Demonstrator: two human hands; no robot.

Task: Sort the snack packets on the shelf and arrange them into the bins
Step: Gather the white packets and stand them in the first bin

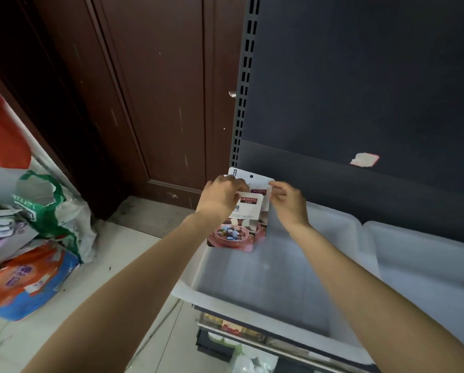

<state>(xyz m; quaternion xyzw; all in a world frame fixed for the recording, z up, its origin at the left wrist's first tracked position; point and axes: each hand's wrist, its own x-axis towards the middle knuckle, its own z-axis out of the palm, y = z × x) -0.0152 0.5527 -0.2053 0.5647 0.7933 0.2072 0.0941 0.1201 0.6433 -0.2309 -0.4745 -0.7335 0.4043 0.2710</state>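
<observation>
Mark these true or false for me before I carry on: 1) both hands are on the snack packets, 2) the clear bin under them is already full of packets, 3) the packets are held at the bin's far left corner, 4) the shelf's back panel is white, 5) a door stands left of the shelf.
1) True: the left hand and the right hand each pinch the snack packets near the top.
2) False: no packets lie inside the clear bin; its floor shows bare.
3) True: they hang over that corner, upright.
4) False: the back panel is dark grey.
5) True: a brown door stands there.
</observation>
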